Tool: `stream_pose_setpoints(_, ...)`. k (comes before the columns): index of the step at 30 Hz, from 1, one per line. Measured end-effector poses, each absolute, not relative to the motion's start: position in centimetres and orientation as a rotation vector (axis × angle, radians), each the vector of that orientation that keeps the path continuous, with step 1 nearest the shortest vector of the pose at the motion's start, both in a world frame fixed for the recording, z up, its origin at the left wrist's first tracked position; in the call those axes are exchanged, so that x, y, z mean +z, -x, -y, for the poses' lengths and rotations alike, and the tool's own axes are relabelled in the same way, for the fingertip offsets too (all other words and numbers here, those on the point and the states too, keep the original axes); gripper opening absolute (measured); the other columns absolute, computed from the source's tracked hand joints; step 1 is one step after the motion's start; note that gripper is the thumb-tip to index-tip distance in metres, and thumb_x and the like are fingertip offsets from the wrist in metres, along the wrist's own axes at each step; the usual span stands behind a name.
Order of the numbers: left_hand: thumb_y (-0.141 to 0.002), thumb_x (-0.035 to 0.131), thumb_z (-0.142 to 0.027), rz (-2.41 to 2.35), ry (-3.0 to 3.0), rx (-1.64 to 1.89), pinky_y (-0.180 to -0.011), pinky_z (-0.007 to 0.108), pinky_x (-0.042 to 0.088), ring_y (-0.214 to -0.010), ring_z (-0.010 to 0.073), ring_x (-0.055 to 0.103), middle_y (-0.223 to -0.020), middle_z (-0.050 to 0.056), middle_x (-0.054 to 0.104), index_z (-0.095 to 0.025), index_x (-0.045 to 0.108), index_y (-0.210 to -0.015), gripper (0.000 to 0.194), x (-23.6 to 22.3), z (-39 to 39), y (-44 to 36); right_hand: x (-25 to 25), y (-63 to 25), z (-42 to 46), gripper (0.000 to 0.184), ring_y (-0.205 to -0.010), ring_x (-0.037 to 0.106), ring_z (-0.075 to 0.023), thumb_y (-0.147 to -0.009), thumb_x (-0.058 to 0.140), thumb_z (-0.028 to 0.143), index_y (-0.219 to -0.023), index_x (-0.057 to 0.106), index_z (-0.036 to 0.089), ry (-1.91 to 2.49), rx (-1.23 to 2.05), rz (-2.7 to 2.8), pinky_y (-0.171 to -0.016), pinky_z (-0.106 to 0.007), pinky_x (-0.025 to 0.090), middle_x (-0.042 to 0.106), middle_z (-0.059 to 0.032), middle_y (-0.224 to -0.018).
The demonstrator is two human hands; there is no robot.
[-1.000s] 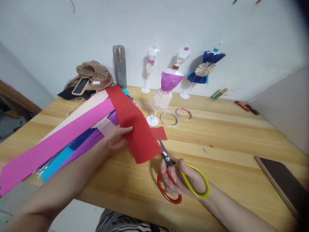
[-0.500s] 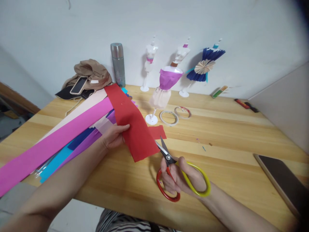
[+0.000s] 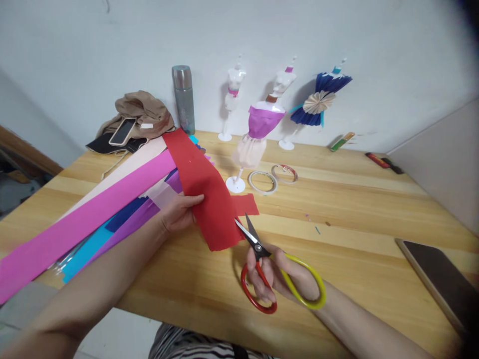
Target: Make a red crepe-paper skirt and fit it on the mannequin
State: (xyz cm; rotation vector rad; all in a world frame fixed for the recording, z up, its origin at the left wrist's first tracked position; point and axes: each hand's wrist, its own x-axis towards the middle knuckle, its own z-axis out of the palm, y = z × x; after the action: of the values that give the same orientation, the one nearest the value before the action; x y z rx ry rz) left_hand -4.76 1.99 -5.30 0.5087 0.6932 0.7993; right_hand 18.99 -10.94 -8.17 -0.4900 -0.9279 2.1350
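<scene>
My left hand [image 3: 181, 212] grips the left edge of a long red crepe paper strip [image 3: 209, 199], thumb on top and fingers underneath. The strip's far end lies over other coloured strips; its near end is raised off the table. In my right hand [image 3: 275, 271] is a pair of scissors [image 3: 257, 248] with one red and one yellow handle loop. Their blades are parted and overlap the strip's right edge near its lower corner. Behind the blades a small red paper piece [image 3: 245, 204] lies flat on the wood.
Pink [image 3: 93, 204], blue and purple strips spread to the left. Dress-form stands, one in a purple and cream paper dress [image 3: 265, 122], line the wall beside a thermos [image 3: 183, 99]. Two tape rolls [image 3: 263, 183] lie mid-table. A phone [image 3: 434, 279] rests at right.
The scissors have shifted slightly left and now overlap the red strip's edge more. My left hand has moved a little to the right, and the strip bows more.
</scene>
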Motion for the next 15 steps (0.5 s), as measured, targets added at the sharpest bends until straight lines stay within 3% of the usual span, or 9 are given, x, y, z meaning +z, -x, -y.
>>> stream_pose_setpoints(15,-0.085,0.059,-0.006,-0.608,-0.436,0.796,-0.095,0.035,0.056,-0.096,0.0229,0.073,-0.104,0.011,0.076,-0.008,0.068,-0.109,0.026,-5.61,-2.21,4.87,-7.83,-19.66,11.07,0.051,-0.041,0.042,-0.0082,-0.094,0.044,0.061,-0.099,0.065,0.015,0.583,2.124,0.868,-0.046,-0.023,0.041,0.057,0.0,-0.057)
